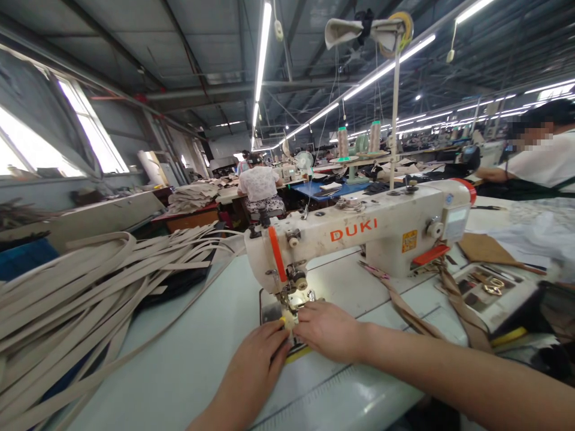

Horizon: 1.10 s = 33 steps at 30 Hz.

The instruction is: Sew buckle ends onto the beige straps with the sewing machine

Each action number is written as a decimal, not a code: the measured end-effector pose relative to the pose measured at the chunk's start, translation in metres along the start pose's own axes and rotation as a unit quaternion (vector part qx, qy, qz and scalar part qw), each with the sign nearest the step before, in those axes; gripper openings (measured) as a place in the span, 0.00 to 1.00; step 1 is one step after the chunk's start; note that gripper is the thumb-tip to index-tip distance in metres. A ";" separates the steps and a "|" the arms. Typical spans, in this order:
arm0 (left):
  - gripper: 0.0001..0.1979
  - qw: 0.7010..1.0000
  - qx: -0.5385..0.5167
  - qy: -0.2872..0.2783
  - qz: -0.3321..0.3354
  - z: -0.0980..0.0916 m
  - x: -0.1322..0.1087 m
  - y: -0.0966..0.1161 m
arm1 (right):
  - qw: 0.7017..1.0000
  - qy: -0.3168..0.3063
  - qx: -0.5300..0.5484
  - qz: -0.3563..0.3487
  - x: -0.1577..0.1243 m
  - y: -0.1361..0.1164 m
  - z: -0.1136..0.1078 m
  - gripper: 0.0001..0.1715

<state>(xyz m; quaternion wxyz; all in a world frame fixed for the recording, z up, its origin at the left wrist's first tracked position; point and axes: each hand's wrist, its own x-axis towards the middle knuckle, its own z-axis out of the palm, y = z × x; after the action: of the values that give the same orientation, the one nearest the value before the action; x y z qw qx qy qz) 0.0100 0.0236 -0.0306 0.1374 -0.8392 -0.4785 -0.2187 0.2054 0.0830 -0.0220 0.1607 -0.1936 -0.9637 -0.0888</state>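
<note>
Evidently both the left hand (263, 354) and right hand (327, 329) pinch a small pale piece (288, 319), steadying it beneath the sewing machine (359, 234) needle.

Sewing machine (359, 236): cream body, soiled, with orange "DUKI" lettering and an orange stripe on the head. Handwheel (467, 187): red. Label (409, 240): yellow. Small piece (287, 319) at the needle: pale yellow. Strips (90, 275) piled at the left: plain beige. Table (193, 353): pale grey-white. Cloth (323, 190) on the farther table: blue. Seated person's top (259, 182): white, finely patterned.
</note>
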 end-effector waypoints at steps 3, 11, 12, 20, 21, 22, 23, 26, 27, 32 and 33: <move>0.13 1.000 0.003 0.004 0.011 0.001 0.000 -0.004 | 1.000 -0.005 0.000 0.004 0.005 0.004 0.000 0.09; 0.14 1.000 0.008 -0.015 0.003 0.004 0.007 -0.010 | 1.000 0.010 0.011 0.011 0.010 0.009 0.004 0.09; 0.14 1.000 0.009 -0.018 0.003 0.004 0.008 -0.011 | 1.000 0.013 0.013 0.012 0.010 0.009 0.004 0.09; 0.15 1.000 -0.006 -0.013 -0.005 0.010 0.012 -0.021 | 0.995 0.006 0.059 0.082 0.009 0.007 0.005 0.14; 0.15 1.000 -0.009 -0.012 -0.005 0.011 0.013 -0.021 | 0.995 0.005 0.062 0.084 0.010 0.007 0.005 0.14; 0.15 1.000 -0.010 -0.012 -0.005 0.011 0.013 -0.022 | 0.994 0.006 0.063 0.084 0.010 0.007 0.005 0.14; 0.15 1.000 -0.010 -0.013 -0.004 0.012 0.013 -0.023 | 0.994 0.007 0.064 0.083 0.010 0.008 0.005 0.14; 0.15 1.000 -0.003 -0.015 0.003 0.013 0.014 -0.024 | 0.995 0.009 0.066 0.080 0.011 0.008 0.005 0.13; 0.15 1.000 -0.001 -0.014 0.005 0.013 0.014 -0.024 | 0.994 0.010 0.068 0.082 0.011 0.008 0.005 0.13; 0.15 1.000 -0.001 -0.024 0.001 0.012 0.016 -0.024 | 0.993 0.001 0.074 0.092 0.010 0.009 0.004 0.14; 0.15 1.000 0.000 -0.026 0.001 0.011 0.017 -0.024 | 0.993 0.003 0.074 0.090 0.010 0.009 0.005 0.13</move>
<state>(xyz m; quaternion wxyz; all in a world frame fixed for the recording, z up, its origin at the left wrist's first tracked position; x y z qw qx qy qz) -0.0007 0.0532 -0.0317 0.1253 -0.8450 -0.4812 -0.1969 0.1988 0.0962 -0.0219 0.1845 -0.2673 -0.9458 -0.0026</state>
